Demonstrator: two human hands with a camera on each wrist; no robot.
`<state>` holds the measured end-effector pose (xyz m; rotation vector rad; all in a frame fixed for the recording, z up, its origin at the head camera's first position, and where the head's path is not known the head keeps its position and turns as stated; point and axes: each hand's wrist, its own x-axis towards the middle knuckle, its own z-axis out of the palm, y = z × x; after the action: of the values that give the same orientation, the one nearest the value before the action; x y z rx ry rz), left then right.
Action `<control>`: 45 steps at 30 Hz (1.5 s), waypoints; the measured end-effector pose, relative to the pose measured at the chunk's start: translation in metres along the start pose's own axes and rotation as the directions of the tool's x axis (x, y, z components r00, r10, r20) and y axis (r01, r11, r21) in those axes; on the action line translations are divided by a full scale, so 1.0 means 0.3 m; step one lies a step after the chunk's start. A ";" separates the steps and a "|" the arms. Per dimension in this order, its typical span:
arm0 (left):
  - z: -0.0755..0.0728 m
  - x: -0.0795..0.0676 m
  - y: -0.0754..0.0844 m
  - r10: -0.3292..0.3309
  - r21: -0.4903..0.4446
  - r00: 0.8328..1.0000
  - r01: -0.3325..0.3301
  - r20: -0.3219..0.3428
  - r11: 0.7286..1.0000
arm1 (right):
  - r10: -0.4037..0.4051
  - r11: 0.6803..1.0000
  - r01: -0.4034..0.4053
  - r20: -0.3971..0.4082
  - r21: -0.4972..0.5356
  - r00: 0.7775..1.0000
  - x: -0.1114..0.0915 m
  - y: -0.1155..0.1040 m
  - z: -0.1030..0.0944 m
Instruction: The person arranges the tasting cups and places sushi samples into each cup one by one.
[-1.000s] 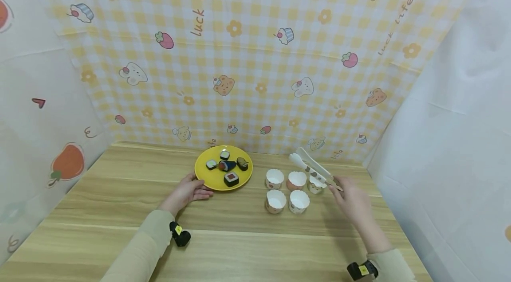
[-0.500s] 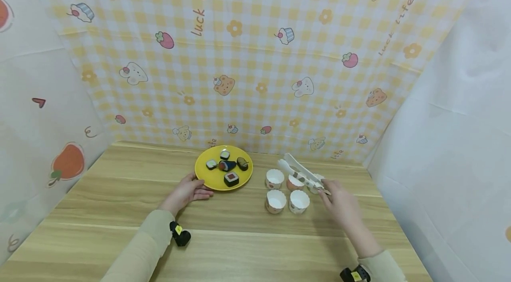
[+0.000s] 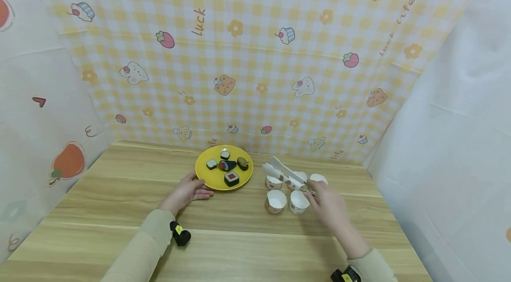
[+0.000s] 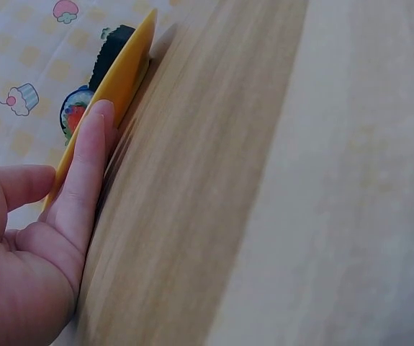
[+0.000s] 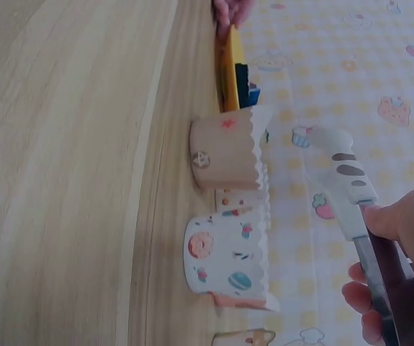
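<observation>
My left hand (image 3: 186, 194) holds the near-left rim of a yellow plate (image 3: 207, 178), thumb at the edge and fingers along the underside in the left wrist view (image 4: 77, 184). Several sushi pieces lie on the plate, among them a square roll (image 3: 231, 179), a dark cone-shaped roll (image 3: 227, 165) and an oval piece (image 3: 242, 163). White tongs (image 3: 284, 174) with brown spots are gripped in my right hand (image 3: 330, 204). Their tips are apart, with nothing seen between them, above the back row of paper baking cups (image 3: 276, 202). The right wrist view shows the tongs (image 5: 347, 180) clear of the cups (image 5: 228, 252).
Several scalloped paper cups stand in two rows right of the plate, including one at the back right (image 3: 318, 178). The wooden table (image 3: 239, 246) meets a yellow checked cloth (image 3: 255, 95) at its back edge. White cloth (image 3: 447, 140) hangs at the right.
My right hand has carried the tongs leftward over the cups toward the plate, uncovering the back right cup. My left hand and the plate have stayed in place.
</observation>
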<state>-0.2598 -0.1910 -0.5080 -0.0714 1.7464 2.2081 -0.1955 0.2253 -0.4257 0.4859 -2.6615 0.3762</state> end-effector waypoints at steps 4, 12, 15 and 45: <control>0.000 0.005 0.000 -0.002 -0.007 1.000 0.001 -0.006 1.000 | -0.027 1.000 0.027 -0.007 -0.001 1.000 0.007 -0.026 0.003; -0.001 0.007 0.002 -0.006 -0.003 1.000 0.006 -0.007 1.000 | -0.063 0.998 0.063 0.009 -0.022 0.998 0.018 -0.074 0.014; -0.001 0.006 0.000 -0.005 -0.007 1.000 0.005 -0.009 1.000 | -0.081 0.997 0.081 0.013 -0.012 0.997 0.021 -0.087 0.021; 0.011 -0.009 0.011 -0.010 0.004 1.000 0.010 -0.004 1.000 | -0.113 0.992 0.116 0.044 -0.052 0.993 0.036 -0.228 0.091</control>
<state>-0.2575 -0.1892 -0.5035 -0.0840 1.7492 2.1988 -0.1877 0.1516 -0.4323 0.6324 -2.6603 0.2612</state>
